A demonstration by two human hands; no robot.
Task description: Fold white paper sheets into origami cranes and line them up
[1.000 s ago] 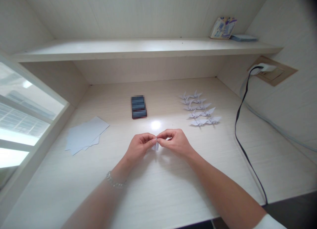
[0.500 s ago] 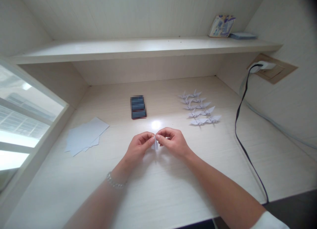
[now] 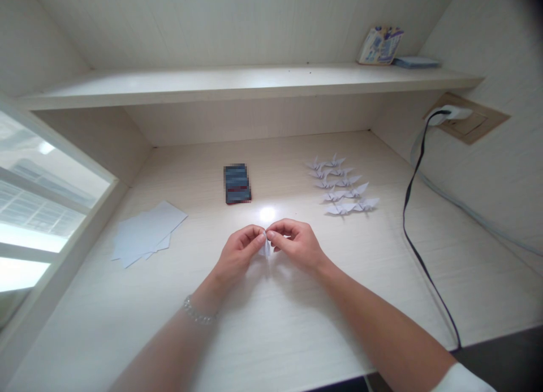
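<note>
One folded paper (image 3: 266, 249) in the pinch of left hand (image 3: 240, 253) and right hand (image 3: 297, 245), well inside front desk edge (image 3: 500, 333)

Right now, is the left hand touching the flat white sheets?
No, the left hand pinches the folded paper, while the flat white sheets lie apart, farther left.

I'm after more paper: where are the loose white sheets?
In the head view, the white sheets lie overlapping on the desk, at left, between the window and the left hand.
</note>
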